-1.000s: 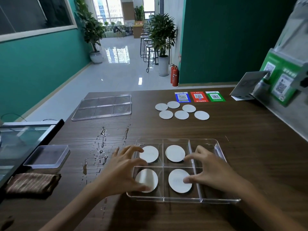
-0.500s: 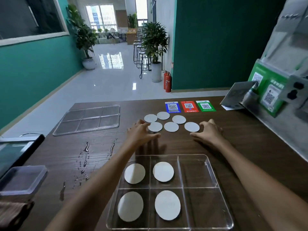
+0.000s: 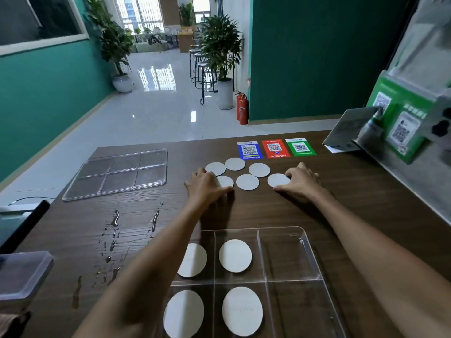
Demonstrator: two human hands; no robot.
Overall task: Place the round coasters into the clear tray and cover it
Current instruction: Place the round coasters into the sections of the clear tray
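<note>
Dark grained wood table (image 3: 353, 203) carries flat round coasters (image 3: 247, 182), both hands' splayed fingers (image 3: 225, 190) pressing two.

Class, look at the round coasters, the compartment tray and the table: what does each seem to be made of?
Round coasters: matte off-white, thin and flat, likely card or ceramic; unclear.
Compartment tray: clear glossy plastic, probably acrylic; the table shows through its walls.
Table: dark brown with wood grain lines, wood or laminate.

Both hands down on the bench (image 3: 341, 215): left hand (image 3: 207, 189) covering one coaster (image 3: 225, 181), right hand (image 3: 301, 182) touching another coaster (image 3: 277, 180); four coasters sit in the clear tray (image 3: 307, 247).
</note>
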